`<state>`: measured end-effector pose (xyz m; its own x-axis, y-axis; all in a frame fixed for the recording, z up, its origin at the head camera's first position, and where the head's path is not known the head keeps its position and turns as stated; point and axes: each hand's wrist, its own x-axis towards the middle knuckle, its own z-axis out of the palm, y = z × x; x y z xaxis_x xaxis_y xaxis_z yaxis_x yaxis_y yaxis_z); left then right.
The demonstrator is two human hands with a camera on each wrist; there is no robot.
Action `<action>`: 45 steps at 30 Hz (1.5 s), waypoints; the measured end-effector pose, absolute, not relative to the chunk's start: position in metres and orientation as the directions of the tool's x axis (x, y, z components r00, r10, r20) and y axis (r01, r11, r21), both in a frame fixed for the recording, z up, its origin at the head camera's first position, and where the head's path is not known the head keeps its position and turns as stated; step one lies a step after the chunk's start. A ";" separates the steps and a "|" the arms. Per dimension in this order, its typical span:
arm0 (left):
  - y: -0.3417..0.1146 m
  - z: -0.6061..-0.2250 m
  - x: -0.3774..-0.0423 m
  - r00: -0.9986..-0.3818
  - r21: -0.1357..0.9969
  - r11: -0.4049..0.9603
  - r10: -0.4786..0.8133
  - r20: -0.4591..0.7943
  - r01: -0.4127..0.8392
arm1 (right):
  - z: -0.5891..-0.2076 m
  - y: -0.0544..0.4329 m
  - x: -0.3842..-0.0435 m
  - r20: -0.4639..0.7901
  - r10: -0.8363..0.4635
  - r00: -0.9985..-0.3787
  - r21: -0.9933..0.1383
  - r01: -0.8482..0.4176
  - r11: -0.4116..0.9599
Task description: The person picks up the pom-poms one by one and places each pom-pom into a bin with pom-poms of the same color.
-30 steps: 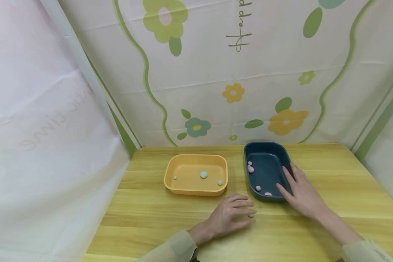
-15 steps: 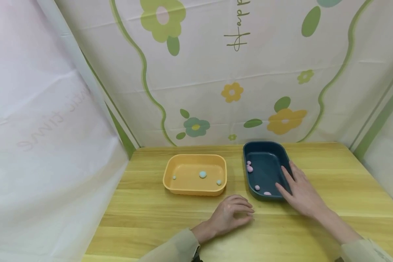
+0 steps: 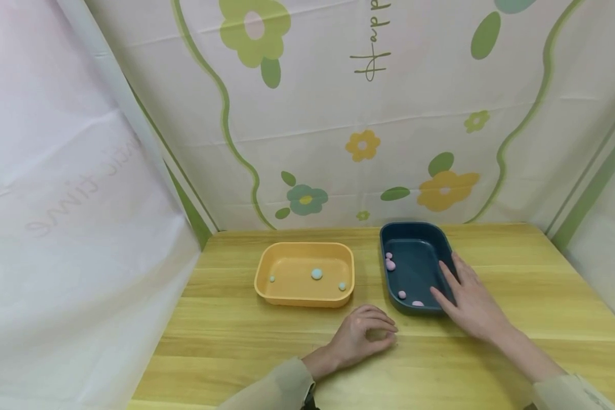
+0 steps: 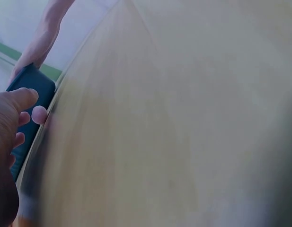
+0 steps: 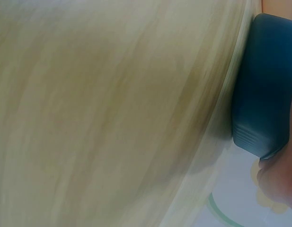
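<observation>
My left hand [image 3: 361,337] is low over the table in front of the two trays, thumb and index fingertips drawn close together. At those fingertips in the left wrist view is a small pink ball [image 4: 39,115]; the hand hides it in the head view. My right hand [image 3: 474,304] rests on the right side of a dark blue tray [image 3: 421,267], its fingers fairly straight and spread over the rim. Several pink balls lie inside this tray, one of them a larger pink ball [image 3: 391,266] by the left wall and another small ball [image 3: 402,295] near the front.
Left of the blue tray stands a yellow tray [image 3: 304,297] holding pale green balls, the largest green ball [image 3: 316,274] near its middle. Both trays sit on a wood-grain table [image 3: 225,341]. A flower-printed cloth [image 3: 307,114] hangs behind the table, and white cloth [image 3: 82,239] on the left.
My left thumb and index finger have closed together at the pink ball, which showed beside the fingers one second ago. My right hand stays on the blue tray.
</observation>
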<state>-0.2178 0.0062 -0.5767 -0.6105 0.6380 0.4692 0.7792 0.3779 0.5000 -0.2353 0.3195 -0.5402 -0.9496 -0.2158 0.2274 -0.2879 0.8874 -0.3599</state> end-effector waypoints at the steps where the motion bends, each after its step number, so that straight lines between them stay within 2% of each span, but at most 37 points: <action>1: 0.007 -0.577 -0.218 -0.612 0.506 0.375 0.639 0.466 0.777 | -0.541 0.319 -0.235 0.233 -0.216 -0.948 -0.361 -0.291 0.886; 10: 0.006 -0.581 -0.218 -0.653 0.546 0.394 0.615 0.442 0.740 | -0.543 0.320 -0.236 0.233 -0.217 -0.948 -0.369 -0.292 0.882; 22: 0.006 -0.588 -0.219 -0.620 0.482 0.401 0.609 0.494 0.779 | -0.544 0.320 -0.235 0.241 -0.217 -0.946 -0.373 -0.297 0.879; 29: 0.004 -0.580 -0.217 -0.622 0.515 0.365 0.584 0.522 0.776 | -0.545 0.321 -0.236 0.230 -0.218 -0.948 -0.380 -0.294 0.877; 32: 0.004 -0.574 -0.217 -0.599 0.494 0.348 0.564 0.568 0.796 | -0.544 0.321 -0.236 0.216 -0.216 -0.952 -0.386 -0.287 0.877; 39: 0.002 -0.561 -0.217 -0.495 0.390 0.306 0.527 0.690 0.869 | -0.542 0.321 -0.236 0.200 -0.219 -0.955 -0.390 -0.282 0.876; 45: 0.002 -0.549 -0.217 -0.444 0.366 0.252 0.498 0.744 0.896 | -0.543 0.321 -0.236 0.196 -0.211 -0.958 -0.393 -0.274 0.878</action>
<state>-0.2175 0.0021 -0.5488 -0.4445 0.4984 0.7444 0.8958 0.2525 0.3659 -0.2362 0.3212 -0.5426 -0.9576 -0.2110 0.1963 -0.2740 0.8778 -0.3930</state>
